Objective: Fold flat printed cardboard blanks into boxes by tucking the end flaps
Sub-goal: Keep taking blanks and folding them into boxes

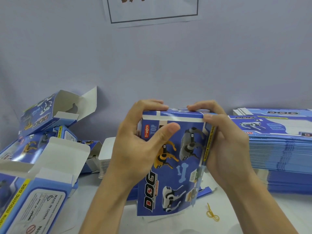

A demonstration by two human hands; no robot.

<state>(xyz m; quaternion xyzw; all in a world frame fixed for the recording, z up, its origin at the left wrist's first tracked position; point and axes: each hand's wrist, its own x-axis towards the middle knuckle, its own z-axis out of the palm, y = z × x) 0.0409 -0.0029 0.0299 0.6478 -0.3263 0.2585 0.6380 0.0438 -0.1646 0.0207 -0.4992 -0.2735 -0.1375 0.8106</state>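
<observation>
Wall sign cut off by top edge; lettering unreadable.

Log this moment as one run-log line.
box: upright, top flap being tucked | left hand: grips box | right hand: grips box | flat blanks: stacked right

The held box reads "DOG", "3+ages" and "TOP" on its front with "FUNNY MOVING DOG" down its yellow edge strip, the near-left box says "MADE IN CHINA", and the flat stack shows "DOG".
</observation>
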